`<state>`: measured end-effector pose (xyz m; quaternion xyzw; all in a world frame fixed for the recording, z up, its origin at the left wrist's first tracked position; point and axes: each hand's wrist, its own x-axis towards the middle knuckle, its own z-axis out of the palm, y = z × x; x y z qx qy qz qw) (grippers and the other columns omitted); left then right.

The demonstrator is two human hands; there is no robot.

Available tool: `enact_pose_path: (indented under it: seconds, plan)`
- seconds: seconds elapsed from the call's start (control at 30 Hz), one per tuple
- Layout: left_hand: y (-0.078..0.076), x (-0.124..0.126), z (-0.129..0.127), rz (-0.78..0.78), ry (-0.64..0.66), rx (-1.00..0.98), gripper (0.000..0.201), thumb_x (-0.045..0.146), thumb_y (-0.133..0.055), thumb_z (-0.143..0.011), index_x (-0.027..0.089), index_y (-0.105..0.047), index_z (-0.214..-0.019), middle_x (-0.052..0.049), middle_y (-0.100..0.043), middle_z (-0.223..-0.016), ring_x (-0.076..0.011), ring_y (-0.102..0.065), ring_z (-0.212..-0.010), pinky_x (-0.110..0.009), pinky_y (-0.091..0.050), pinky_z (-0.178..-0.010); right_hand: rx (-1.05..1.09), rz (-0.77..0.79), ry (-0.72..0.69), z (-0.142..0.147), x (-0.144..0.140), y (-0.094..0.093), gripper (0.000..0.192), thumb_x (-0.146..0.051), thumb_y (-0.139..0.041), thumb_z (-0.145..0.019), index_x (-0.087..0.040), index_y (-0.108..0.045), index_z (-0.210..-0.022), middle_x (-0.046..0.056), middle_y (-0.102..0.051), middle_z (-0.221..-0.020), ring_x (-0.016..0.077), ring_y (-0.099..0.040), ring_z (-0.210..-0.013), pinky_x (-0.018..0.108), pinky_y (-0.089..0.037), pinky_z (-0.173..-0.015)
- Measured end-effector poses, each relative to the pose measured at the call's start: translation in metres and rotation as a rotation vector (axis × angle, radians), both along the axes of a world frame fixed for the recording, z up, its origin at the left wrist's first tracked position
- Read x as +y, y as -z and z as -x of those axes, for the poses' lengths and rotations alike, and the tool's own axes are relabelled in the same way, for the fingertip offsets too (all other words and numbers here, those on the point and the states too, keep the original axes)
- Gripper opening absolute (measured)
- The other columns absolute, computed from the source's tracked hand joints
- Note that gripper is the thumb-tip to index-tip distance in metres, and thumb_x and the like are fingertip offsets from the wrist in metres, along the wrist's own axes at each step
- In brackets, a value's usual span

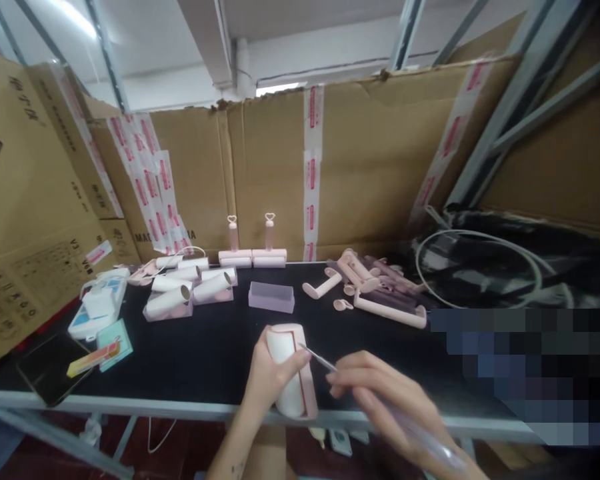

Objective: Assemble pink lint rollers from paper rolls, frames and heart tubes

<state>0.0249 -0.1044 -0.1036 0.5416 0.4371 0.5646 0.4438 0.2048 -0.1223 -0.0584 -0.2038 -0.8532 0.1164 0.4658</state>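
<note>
My left hand [269,375] is closed around a pink lint roller [291,399] with a white paper roll, held near the table's front edge. A reddish-brown line runs along one side of the roll, beside the pink housing. In my right hand [393,400] is a thin pointed tool [321,360] with a clear handle, gripped like a pen. Its metal tip lies at or just above the roller's upper right side, close to my left thumb; I cannot tell whether it touches. Beyond my hands sits a translucent purple tray [271,298].
White rolls [173,300] lie in trays at the left. Loose pink roller parts [355,273] are piled at the right. Two assembled rollers [269,257] stand by the cardboard wall [265,173]. A phone [50,370] lies at far left; a white cable [480,233] loops at right.
</note>
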Motion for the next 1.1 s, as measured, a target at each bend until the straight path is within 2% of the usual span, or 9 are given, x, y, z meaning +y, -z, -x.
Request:
enact_pose_path:
  seconds: [0.13, 0.37, 0.43, 0.5, 0.57, 0.67, 0.77, 0.87, 1.1]
  plan:
    - [-0.003, 0.000, 0.001, -0.029, 0.007, -0.006, 0.029, 0.029, -0.070, -0.066, 0.016, -0.050, -0.084, 0.002, -0.056, -0.072, -0.0116, -0.052, -0.063, -0.021, -0.043, -0.061, -0.066, -0.003, 0.059, 0.017, -0.005, 0.005, 0.022, -0.014, -0.043, -0.088, -0.020, -0.061, -0.099, 0.004, -0.061, -0.080, 0.0109, -0.058, -0.061, 0.019, -0.047, -0.053]
    - [-0.020, -0.015, 0.000, -0.062, 0.027, 0.157, 0.030, 0.034, -0.068, -0.069, 0.018, -0.051, -0.088, -0.001, -0.063, -0.077, -0.0137, -0.058, -0.067, -0.021, -0.044, -0.062, -0.076, 0.125, 0.107, 0.016, -0.007, -0.012, 0.019, -0.017, -0.042, -0.090, -0.019, -0.061, -0.091, 0.002, -0.058, -0.070, 0.0125, -0.059, -0.065, 0.021, -0.050, -0.059]
    - [-0.026, -0.021, -0.001, -0.055, 0.033, 0.219, 0.029, 0.034, -0.067, -0.070, 0.019, -0.051, -0.089, 0.000, -0.064, -0.078, -0.0139, -0.059, -0.067, -0.020, -0.043, -0.060, -0.128, 0.052, 0.167, 0.014, -0.008, -0.012, 0.021, -0.020, -0.044, -0.089, -0.019, -0.061, -0.101, 0.005, -0.059, -0.081, 0.0146, -0.061, -0.075, 0.023, -0.052, -0.065]
    - [-0.029, -0.025, -0.002, -0.060, 0.015, 0.245, 0.026, 0.034, -0.066, -0.071, 0.020, -0.050, -0.087, 0.000, -0.065, -0.077, -0.0138, -0.060, -0.066, -0.020, -0.043, -0.058, -0.179, -0.110, 0.214, 0.010, -0.006, -0.006, 0.030, -0.020, -0.047, -0.086, -0.021, -0.059, -0.113, 0.012, -0.057, -0.108, 0.0213, -0.058, -0.101, 0.031, -0.053, -0.079]
    - [-0.029, -0.026, -0.003, -0.066, 0.012, 0.249, 0.023, 0.031, -0.064, -0.072, 0.021, -0.048, -0.085, 0.001, -0.065, -0.074, -0.0133, -0.059, -0.063, -0.020, -0.042, -0.056, -0.250, -0.224, 0.172, 0.005, -0.002, 0.001, 0.039, -0.015, -0.045, -0.085, -0.022, -0.055, -0.122, 0.014, -0.046, -0.131, 0.0259, -0.045, -0.123, 0.038, -0.047, -0.093]
    - [-0.025, -0.021, -0.006, -0.049, 0.017, 0.269, 0.023, 0.028, -0.064, -0.070, 0.021, -0.045, -0.081, 0.002, -0.062, -0.067, -0.0125, -0.056, -0.056, -0.020, -0.040, -0.052, -0.331, -0.261, 0.062, -0.006, 0.009, 0.009, 0.045, -0.009, -0.043, -0.086, -0.020, -0.048, -0.129, 0.013, -0.042, -0.139, 0.0233, -0.037, -0.129, 0.038, -0.043, -0.098]
    - [-0.026, -0.006, -0.014, -0.049, 0.015, 0.293, 0.026, 0.026, -0.066, -0.067, 0.022, -0.044, -0.079, 0.002, -0.063, -0.067, -0.0139, -0.057, -0.057, -0.021, -0.040, -0.052, -0.362, -0.340, 0.097, -0.018, 0.021, 0.010, 0.047, -0.008, -0.047, -0.085, -0.019, -0.047, -0.131, 0.013, -0.039, -0.141, 0.0232, -0.037, -0.129, 0.037, -0.043, -0.099]
    - [-0.037, 0.021, -0.030, -0.082, -0.007, 0.303, 0.028, 0.022, -0.067, -0.064, 0.021, -0.045, -0.082, -0.002, -0.064, -0.073, -0.0161, -0.059, -0.062, -0.023, -0.042, -0.056, -0.401, -0.399, 0.199, -0.034, 0.037, 0.004, 0.047, -0.008, -0.050, -0.085, -0.022, -0.050, -0.129, 0.010, -0.033, -0.145, 0.0239, -0.034, -0.131, 0.038, -0.042, -0.100]
    - [-0.064, 0.106, -0.104, -0.104, 0.038, 0.146, 0.034, 0.025, -0.072, -0.063, 0.017, -0.052, -0.088, -0.009, -0.065, -0.092, -0.0222, -0.062, -0.084, -0.030, -0.046, -0.074, -0.179, -0.322, 0.472, -0.076, 0.093, -0.015, 0.034, -0.025, -0.039, -0.093, -0.019, -0.058, -0.120, 0.013, -0.043, -0.139, 0.0248, -0.039, -0.128, 0.046, -0.037, -0.103]
